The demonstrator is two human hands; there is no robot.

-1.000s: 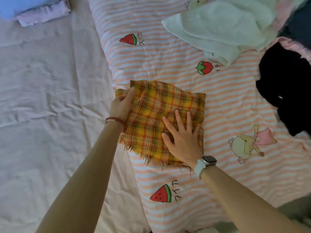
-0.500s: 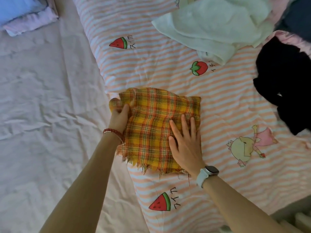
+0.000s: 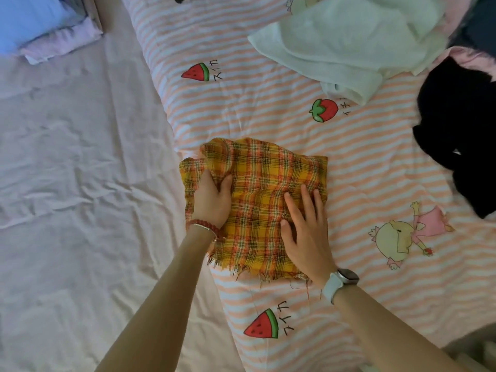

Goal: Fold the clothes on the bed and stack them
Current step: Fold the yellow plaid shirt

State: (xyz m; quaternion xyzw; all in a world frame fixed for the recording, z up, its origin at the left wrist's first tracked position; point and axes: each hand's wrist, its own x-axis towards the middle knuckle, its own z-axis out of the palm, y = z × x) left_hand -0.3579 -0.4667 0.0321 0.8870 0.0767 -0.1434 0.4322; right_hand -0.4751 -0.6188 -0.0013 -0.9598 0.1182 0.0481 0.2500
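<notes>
1. Both our bare forearms reach forward from the bottom of the view, converging towards the middle.
2. Our left hand (image 3: 212, 200) lies knuckles up, its fingers curled down and gripping a bunched fold of the plaid cloth (image 3: 263, 189), thumb out to the right.
3. Our left wrist wears a red bead bracelet (image 3: 205, 226) alongside a thin pale band.
4. Our right hand (image 3: 306, 232) lies flat, palm down, fingers straight and slightly spread, pressing on the cloth.
5. Our right wrist carries a watch (image 3: 346, 276) on a pale strap.

Bed (image 3: 67, 210): striped quilt (image 3: 241, 108), folded stack (image 3: 51, 36)
</notes>
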